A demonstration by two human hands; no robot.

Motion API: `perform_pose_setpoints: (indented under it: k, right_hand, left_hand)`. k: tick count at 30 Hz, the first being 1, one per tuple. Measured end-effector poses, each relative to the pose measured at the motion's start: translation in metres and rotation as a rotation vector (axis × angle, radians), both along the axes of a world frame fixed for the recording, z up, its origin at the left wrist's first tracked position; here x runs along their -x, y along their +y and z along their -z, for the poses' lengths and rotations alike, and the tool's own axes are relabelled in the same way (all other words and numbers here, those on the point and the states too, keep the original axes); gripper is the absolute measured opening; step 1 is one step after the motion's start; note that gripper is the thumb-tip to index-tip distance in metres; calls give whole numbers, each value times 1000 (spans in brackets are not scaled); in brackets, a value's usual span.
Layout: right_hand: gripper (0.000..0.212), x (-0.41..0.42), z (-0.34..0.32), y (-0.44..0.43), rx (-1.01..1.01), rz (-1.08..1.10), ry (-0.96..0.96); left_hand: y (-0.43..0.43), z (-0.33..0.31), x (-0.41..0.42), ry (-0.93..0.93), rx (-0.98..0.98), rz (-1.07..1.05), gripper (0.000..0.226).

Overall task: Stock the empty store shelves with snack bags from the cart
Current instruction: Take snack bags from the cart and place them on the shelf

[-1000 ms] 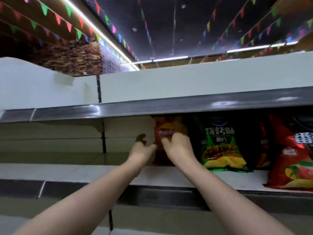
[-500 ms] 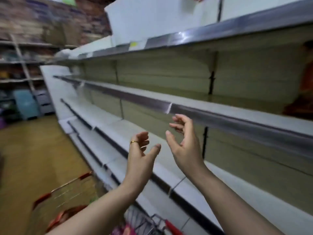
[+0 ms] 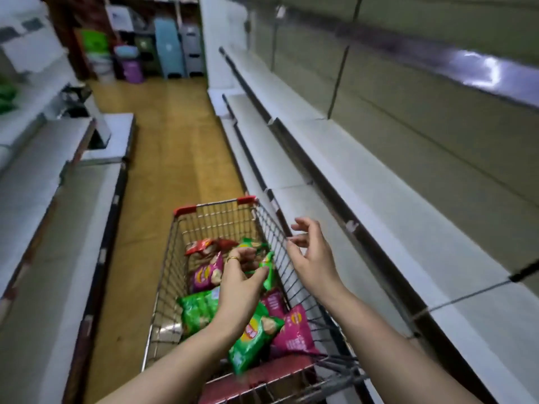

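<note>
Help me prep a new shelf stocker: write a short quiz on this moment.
1. True or false: the right hand grips a bag.
2. Which hand hovers over the snack bags in the cart and wears a ring? A) left hand B) right hand C) neither
3. Fill in: the shelves to the right of the cart are ____.

Key: 1. False, its fingers are spread and hold nothing. 2. A. 3. empty.
</note>
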State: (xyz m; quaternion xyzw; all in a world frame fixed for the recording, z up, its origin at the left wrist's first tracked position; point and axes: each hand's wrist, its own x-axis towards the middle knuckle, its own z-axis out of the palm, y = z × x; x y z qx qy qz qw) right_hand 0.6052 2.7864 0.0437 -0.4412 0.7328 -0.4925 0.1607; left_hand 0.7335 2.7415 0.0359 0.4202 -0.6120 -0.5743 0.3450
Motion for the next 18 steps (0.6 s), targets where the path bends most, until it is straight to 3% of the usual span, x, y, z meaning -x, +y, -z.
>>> perform_pose_setpoints:
  k: [7, 11, 18]
  right_hand:
    - [42, 3, 96, -73, -290, -151, -59]
    - [45, 7, 155, -109, -441, -220, -99]
    - [51, 12, 234, -191, -610, -344, -35]
  left_hand:
    - [-43, 73, -16, -150, -217, -119, 28]
    - [-63, 115, -17, -163, -375, -175, 39]
    - [-99, 177, -19, -181, -437, -282, 44]
